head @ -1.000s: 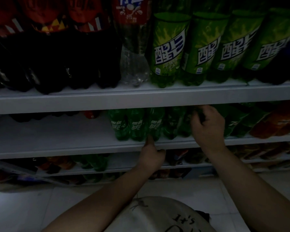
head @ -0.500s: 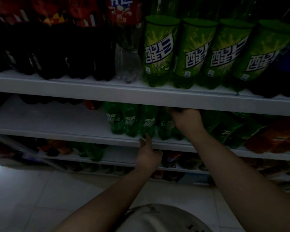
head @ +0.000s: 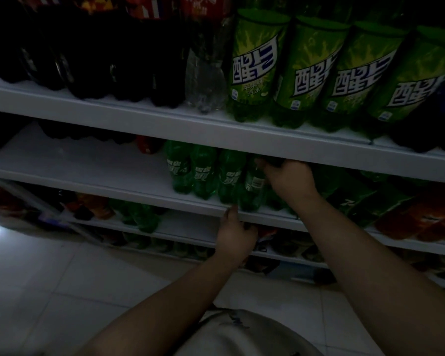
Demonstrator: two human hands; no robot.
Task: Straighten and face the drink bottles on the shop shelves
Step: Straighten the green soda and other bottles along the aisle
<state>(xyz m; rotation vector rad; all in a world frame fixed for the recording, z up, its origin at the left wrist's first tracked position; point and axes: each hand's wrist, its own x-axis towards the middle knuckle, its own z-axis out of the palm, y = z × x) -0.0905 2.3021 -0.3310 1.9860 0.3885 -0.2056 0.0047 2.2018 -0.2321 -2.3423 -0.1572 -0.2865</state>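
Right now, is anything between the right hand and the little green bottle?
Nothing visible: the right hand holds the green bottle near its top, at the front of the middle shelf. The shelf above hides its cap.

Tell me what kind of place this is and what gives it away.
Most likely a small shop's drinks aisle. White tiered shelves hold rows of identical large green plastic bottles, labels facing out, with dark red-labelled bottles beside them and small green bottles below, one gripped by the right hand.

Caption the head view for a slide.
The right hand grips a green bottle; the left hand touches the shelf edge.
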